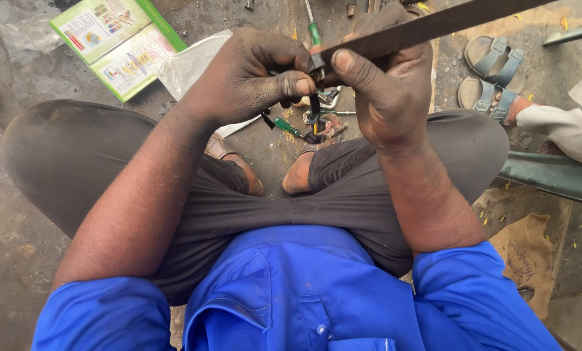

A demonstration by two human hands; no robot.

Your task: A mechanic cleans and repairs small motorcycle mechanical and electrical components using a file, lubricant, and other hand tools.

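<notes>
Blue-sleeved arms reach over the knees: right hand (385, 91) clamps a stiff, heavy-looking metal bar (427, 27) near its end, while left hand (252, 78) pinches a small dark fitting (315, 65) there.

The long flat bar (427, 27) looks like dull, dark metal with a matt, worn face, and the left hand (245, 78) and right hand (385, 84) gripping its near end look grimy and dry. The blue shirt (304, 292) is smooth woven cloth with a slight sheen, the dark trousers (239, 208) a softer, matt, creased cloth. The floor (18, 214) is rough, stained concrete; on it, far left, the green booklet (115, 42) is glossy printed paper beside crinkled clear plastic (25, 32), and the screwdriver (288, 127) has a shiny green plastic handle.
</notes>
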